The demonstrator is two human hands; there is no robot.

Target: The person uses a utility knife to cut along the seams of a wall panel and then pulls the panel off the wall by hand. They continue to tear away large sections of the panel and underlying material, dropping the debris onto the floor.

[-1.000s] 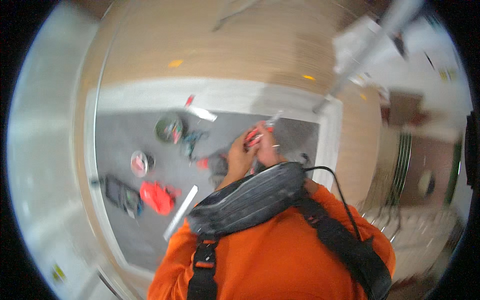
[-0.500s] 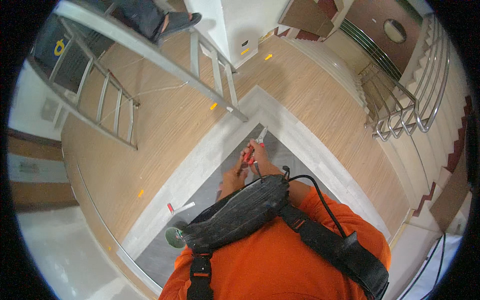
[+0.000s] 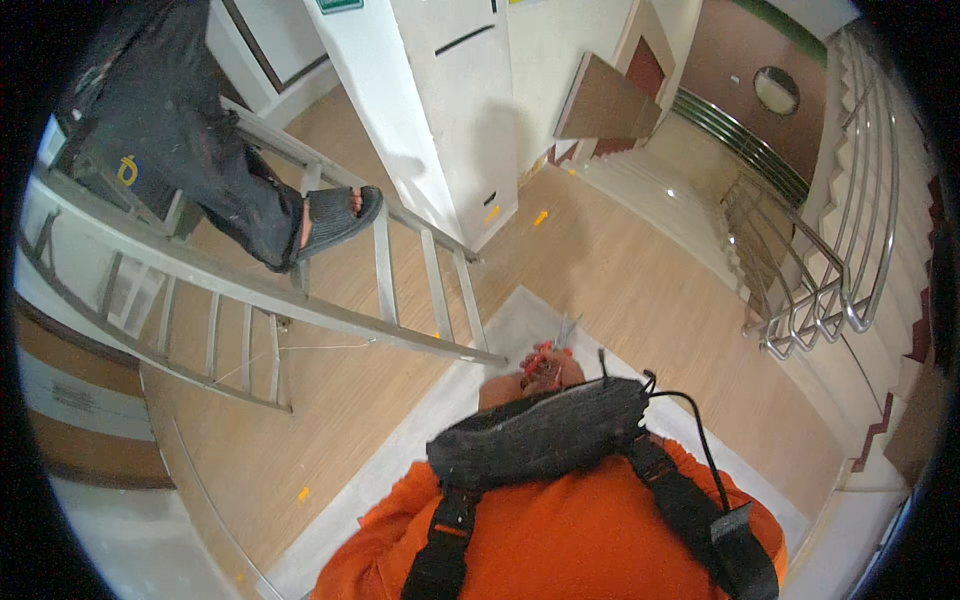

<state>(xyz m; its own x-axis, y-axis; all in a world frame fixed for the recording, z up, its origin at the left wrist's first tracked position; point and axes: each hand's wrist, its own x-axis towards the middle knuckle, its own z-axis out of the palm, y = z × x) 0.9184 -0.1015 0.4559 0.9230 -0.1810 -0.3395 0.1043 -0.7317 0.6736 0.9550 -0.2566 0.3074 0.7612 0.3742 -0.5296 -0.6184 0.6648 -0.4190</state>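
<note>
Head view: my right hand [image 3: 560, 372] curls round the red-handled snips [image 3: 561, 345], blades [image 3: 567, 328] toward one o'clock; my left hand [image 3: 507, 388] sits at their eight o'clock (its grip I can't tell). Best keep fingers behind the blades.

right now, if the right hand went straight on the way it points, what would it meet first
Likely nothing close: past the red-handled snips the right hand holds, the way looks free over the wood-look floor toward the pale stairs. Depth is unclear, so the floor could come first.
</note>
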